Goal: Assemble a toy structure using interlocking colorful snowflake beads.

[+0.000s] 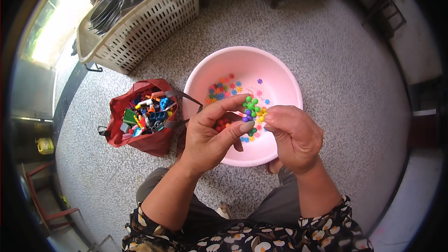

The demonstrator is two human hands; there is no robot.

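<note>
Over the pink basin (242, 50) I hold a small cluster of knobbly plastic linking pieces. My left hand (210, 128) is closed on its green and purple pieces (252, 107), pinched between thumb and finger. Red and orange pieces (223, 125) show inside the curl of the same hand. With finger and thumb, my right hand (296, 133) grips a yellow linking piece (262, 113) that touches the green ones; whether they are joined I cannot tell. Many loose flower-shaped pieces (225, 88) in several colours lie on the basin's bottom, some hidden behind my hands.
Left of the basin stands a red fabric bag (161, 144) with dark handles, full of mixed toy bricks (148, 114). A cream plastic crate (144, 32) with dark wire-like items sits at the far left on the speckled floor (345, 79). A yellow container (45, 146) is at the left edge.
</note>
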